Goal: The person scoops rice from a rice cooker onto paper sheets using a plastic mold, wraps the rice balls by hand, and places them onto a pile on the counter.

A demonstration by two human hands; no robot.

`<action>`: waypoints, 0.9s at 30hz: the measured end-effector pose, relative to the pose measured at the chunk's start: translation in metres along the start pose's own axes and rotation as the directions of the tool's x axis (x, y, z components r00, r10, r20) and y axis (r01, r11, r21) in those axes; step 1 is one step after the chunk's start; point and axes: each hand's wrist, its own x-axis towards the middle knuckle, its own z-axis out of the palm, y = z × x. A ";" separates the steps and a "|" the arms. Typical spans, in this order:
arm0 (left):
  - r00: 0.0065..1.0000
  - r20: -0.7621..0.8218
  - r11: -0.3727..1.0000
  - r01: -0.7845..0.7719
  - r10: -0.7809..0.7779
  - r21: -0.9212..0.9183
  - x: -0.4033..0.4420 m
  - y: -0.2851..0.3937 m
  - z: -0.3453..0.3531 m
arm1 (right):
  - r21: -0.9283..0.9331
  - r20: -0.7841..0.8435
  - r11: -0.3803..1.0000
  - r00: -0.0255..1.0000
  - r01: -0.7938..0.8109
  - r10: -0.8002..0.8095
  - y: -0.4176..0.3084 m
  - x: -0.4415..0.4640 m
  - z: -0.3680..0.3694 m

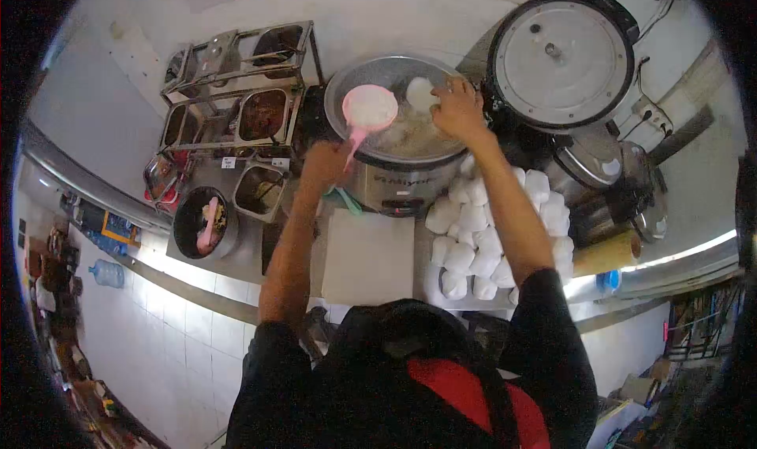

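Observation:
My left hand (326,165) is closed around the handle of a pink scoop (355,145), whose round bowl is full of white rice. The scoop is held over the left side of a large rice cooker (398,182), its lid raised, with rice (406,137) inside. Over the cooker's right side, my right hand (460,108) has its fingers bent at the edge of a white rounded thing (422,94), which looks like a small bowl or a lump of rice. The fingers seem to grip it. A stack of white paper (368,256) lies in front of the cooker.
Several white wrapped bundles (473,244) are piled at right. The raised round lid (560,61) stands behind them. At left are a metal rack with food pans (264,114) and a dark pot (206,222) with a pink utensil. A smaller cooker (587,161) stands far right.

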 end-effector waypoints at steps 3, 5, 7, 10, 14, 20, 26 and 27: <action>0.999 -0.007 0.999 -0.046 0.046 -0.010 -0.050 -0.012 0.021 | 0.263 -0.207 0.964 0.978 0.032 0.024 -0.025 -0.029 -0.009; 0.920 0.104 0.639 0.340 -0.377 -0.690 -0.101 0.026 0.035 | 0.722 0.152 0.632 0.955 -0.282 0.253 -0.056 -0.083 -0.025; 0.851 0.136 0.646 0.479 -0.507 -0.594 -0.141 0.056 0.052 | 0.856 0.499 -0.068 0.784 -0.513 0.369 -0.101 -0.142 -0.002; 0.714 0.368 0.463 0.679 -0.595 -0.569 -0.194 0.032 0.117 | 0.683 0.713 -0.040 0.653 -0.730 0.255 -0.125 -0.258 0.032; 0.872 0.310 0.874 0.447 -0.379 -0.189 -0.237 -0.041 0.163 | 0.287 0.889 -0.603 0.442 -0.744 -0.123 -0.126 -0.302 0.064; 0.996 0.048 0.973 0.064 -0.077 0.220 -0.251 -0.139 0.142 | 0.206 0.615 0.969 0.788 -0.138 -0.019 -0.184 -0.315 0.096; 0.894 0.442 0.938 -0.089 -0.073 0.334 -0.259 -0.183 0.131 | 0.288 0.666 0.915 0.746 -0.282 0.020 -0.194 -0.316 0.086; 0.887 0.456 0.938 -0.098 -0.070 0.334 -0.260 -0.184 0.133 | 0.296 0.727 0.900 0.686 -0.320 0.004 -0.194 -0.297 0.072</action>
